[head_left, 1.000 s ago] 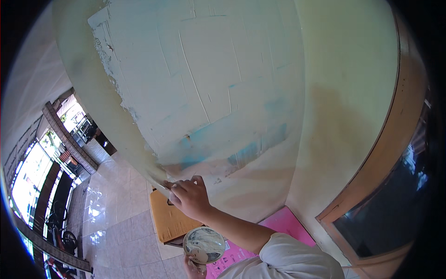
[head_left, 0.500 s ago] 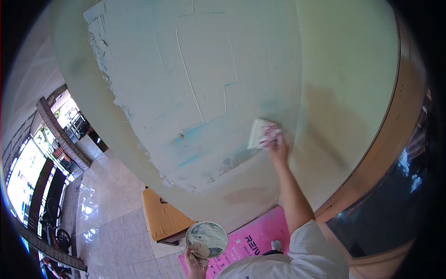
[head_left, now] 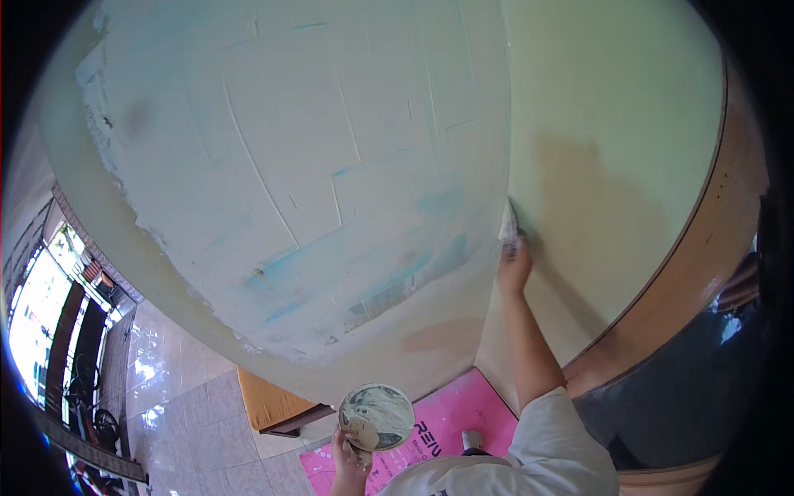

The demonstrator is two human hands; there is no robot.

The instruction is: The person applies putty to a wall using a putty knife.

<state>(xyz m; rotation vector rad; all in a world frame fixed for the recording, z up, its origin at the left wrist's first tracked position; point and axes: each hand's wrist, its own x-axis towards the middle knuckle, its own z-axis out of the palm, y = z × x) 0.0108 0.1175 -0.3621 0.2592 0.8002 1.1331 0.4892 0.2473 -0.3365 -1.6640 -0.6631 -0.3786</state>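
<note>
My right hand [head_left: 514,263] is closed around a putty knife [head_left: 508,221], its pale blade seen nearly edge-on against the inside corner of the wall. To its left spreads a large patch of whitish putty [head_left: 281,124] with raised ridges and bluish streaks on the pale wall. Down low, my left hand [head_left: 351,456] grips a round tub [head_left: 411,413] by its near left side. Whitish putty [head_left: 380,405] is smeared inside the tub, and some sticks to my left fingers.
A pink printed sheet [head_left: 463,405] covers the floor below me. Beside the wall stands a bench with a tan top [head_left: 269,401]. Shiny tiles [head_left: 182,397] stretch left toward a bright opening. A brown wooden frame [head_left: 653,306] with dark glass is at the right.
My right hand has brought the putty knife rightward from the putty patch to the wall corner, turning its blade edge-on. The view has shifted; my left hand still holds the tub.
</note>
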